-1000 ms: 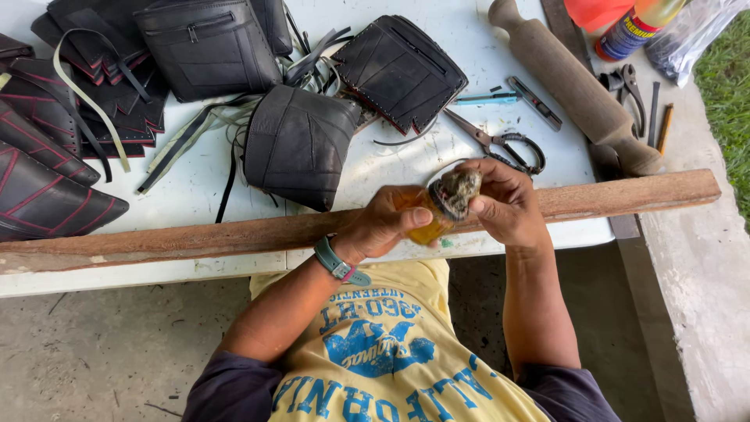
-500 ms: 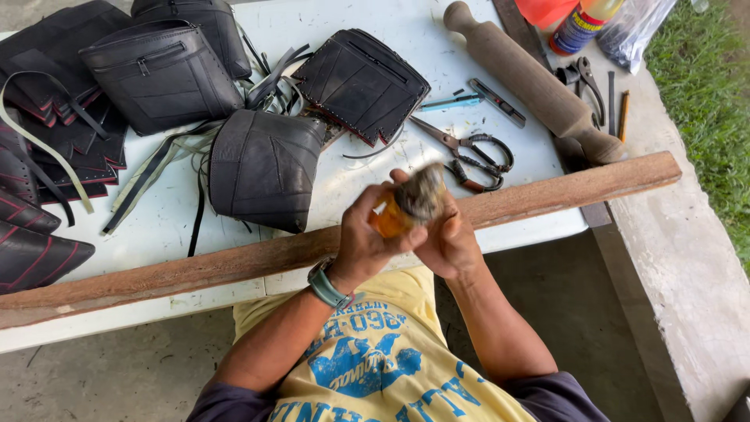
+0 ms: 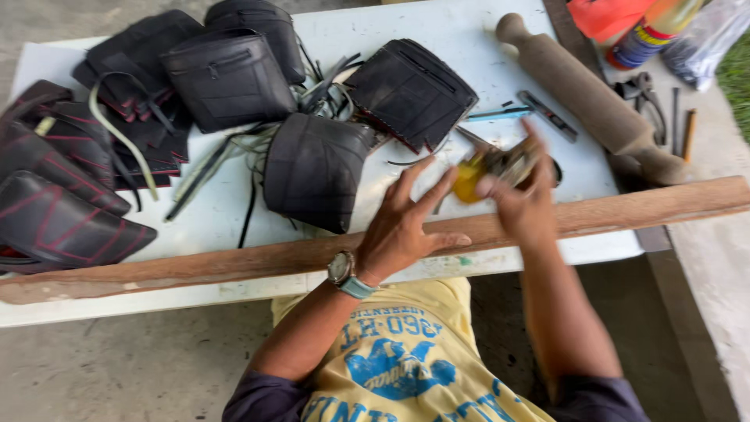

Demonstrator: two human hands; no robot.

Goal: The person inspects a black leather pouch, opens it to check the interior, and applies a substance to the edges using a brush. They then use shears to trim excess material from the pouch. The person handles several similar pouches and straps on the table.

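Right hand (image 3: 522, 205) kept its grip closed on the small yellow bottle (image 3: 471, 178), now carried out over the white counter (image 3: 484, 47) beyond the wooden plank (image 3: 234, 264). Left hand (image 3: 406, 227) had released it, fingers spread, holding nothing, by the black pouch (image 3: 314, 168).

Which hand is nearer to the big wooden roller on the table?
The right hand, holding a small yellow container, is just left of the wooden roller. The left hand is farther left, by the plank.
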